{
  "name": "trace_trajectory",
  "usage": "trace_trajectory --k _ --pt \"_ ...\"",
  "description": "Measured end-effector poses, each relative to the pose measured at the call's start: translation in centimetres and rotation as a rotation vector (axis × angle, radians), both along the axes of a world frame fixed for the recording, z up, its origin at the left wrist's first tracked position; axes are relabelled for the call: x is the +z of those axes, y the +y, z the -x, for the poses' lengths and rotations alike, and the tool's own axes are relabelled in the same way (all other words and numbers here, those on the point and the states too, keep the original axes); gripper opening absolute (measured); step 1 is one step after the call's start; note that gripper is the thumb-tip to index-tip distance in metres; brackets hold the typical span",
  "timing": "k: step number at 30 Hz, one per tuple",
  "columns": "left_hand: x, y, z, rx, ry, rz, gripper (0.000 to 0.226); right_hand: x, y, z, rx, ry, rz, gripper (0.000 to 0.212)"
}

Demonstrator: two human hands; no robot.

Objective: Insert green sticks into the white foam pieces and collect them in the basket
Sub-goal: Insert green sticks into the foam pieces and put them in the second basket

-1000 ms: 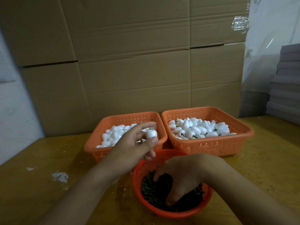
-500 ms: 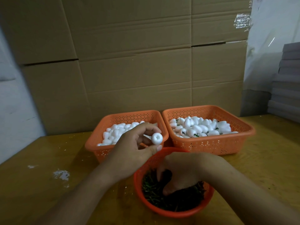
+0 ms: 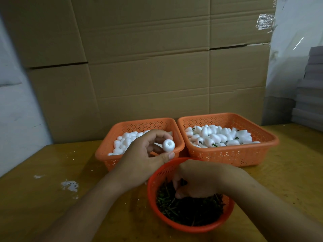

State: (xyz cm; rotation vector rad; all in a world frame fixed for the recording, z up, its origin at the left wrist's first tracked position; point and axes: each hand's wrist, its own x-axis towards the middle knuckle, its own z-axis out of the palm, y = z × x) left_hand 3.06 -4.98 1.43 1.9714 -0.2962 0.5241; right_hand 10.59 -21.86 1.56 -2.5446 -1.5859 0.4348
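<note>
Head view: three orange perforated plastic baskets on the wooden table [image 3: 52, 198]. The left hand [image 3: 145, 158] pinches one smooth white foam piece [image 3: 168, 145], dimpled end outward, between thumb and fingertips, over the left rectangular basket [image 3: 104, 154]. The right hand [image 3: 197, 179] has its fingers curled down among thin green sticks [image 3: 185, 210] in the round basket [image 3: 153, 175]; the right rectangular basket [image 3: 227, 156] lies beyond

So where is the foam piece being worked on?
The foam piece is pinched in the left hand, above the left basket's front rim.
</note>
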Motion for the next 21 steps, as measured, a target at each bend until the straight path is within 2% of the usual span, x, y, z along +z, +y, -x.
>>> trace_trajectory --k 7,12,21 --pt "-0.3 0.6 -0.3 0.015 0.0 -0.042 0.03 0.3 0.2 0.0 -0.052 -0.03 -0.09 0.015" --pt "-0.7 1.0 -0.5 0.04 0.054 -0.101 0.034 0.8 0.0 -0.3 -0.103 0.022 -0.262 0.014" --pt "-0.7 1.1 -0.6 0.053 0.053 -0.019 0.022 1.3 -0.1 -0.6 -0.099 0.058 -0.481 0.011"
